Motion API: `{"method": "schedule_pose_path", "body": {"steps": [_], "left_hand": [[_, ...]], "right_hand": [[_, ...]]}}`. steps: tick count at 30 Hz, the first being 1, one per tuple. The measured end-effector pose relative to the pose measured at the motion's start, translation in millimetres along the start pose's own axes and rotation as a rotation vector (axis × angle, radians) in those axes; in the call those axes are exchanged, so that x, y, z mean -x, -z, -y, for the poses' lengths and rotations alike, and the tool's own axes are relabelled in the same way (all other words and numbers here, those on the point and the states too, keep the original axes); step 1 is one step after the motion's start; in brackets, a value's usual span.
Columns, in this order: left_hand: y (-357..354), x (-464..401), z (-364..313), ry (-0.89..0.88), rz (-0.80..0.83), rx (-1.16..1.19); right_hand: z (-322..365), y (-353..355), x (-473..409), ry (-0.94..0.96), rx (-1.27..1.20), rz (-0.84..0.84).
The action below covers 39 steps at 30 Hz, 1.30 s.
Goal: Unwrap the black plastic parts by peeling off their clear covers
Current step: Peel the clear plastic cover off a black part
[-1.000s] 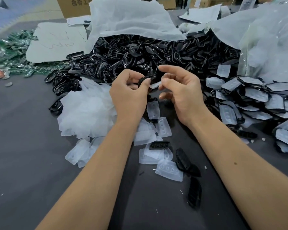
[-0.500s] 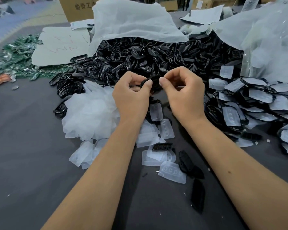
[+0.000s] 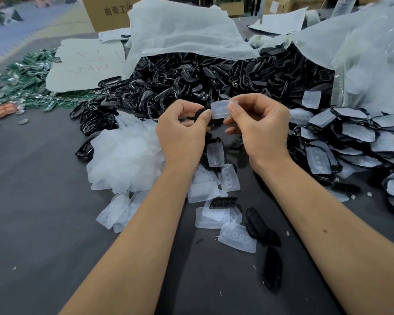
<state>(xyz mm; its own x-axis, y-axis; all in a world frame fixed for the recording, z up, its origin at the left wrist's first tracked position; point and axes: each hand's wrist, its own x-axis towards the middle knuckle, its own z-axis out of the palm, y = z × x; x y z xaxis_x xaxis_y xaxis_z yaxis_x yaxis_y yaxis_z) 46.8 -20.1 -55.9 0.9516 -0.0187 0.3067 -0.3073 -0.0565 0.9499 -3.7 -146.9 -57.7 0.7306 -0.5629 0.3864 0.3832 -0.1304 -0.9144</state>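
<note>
Hands meet at the middle of the frame, above the bench (image 3: 39, 201). My left hand (image 3: 180, 135) has its grip closed on a black part (image 3: 200, 113), thumb pressing it against curled fingers. My right hand (image 3: 259, 128) pinches a clear cover (image 3: 221, 109) between thumb and forefinger, the cover standing just above the part and touching its upper edge. Behind them, across the upper middle, lies a big heap of black parts (image 3: 214, 80) under a white sheet (image 3: 180, 35). Peeled covers (image 3: 214, 192) lie scattered below my hands. Parts with their covers on (image 3: 355, 137) crowd the right side. Green boards (image 3: 25, 80) lie at the upper left.
</note>
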Motion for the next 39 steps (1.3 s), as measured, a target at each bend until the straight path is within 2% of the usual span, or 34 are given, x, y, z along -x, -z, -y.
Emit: {"method": "schedule_pose_path", "body": {"steps": [4,12,18,26,33,39], "left_hand": [[-0.1,-0.6,0.0,0.019,-0.005,0.006],[0.3,-1.4,0.6,0.026,0.025,0.064],[-1.1,-3.7,1.3,0.046,0.047,0.125],[-0.1,-4.7,4.4,0.048,0.095,0.136],[-0.3,-2.5,1.5,0.027,0.137,0.163],[-1.7,0.1,-4.0,0.008,0.177,0.039]], "right_hand": [[1.5,0.8,-0.1,0.042,0.049,0.016],[1.4,0.2,-0.7,0.123,0.367,-0.075],[5.9,-0.3,0.4,0.145,0.496,-0.085],[5.2,-0.1,-1.0,0.100,0.488,-0.043],[3.4,1.6,-0.2,0.050,0.315,-0.032],[5.1,3.4,-2.6,0.069,0.285,-0.068]]}}
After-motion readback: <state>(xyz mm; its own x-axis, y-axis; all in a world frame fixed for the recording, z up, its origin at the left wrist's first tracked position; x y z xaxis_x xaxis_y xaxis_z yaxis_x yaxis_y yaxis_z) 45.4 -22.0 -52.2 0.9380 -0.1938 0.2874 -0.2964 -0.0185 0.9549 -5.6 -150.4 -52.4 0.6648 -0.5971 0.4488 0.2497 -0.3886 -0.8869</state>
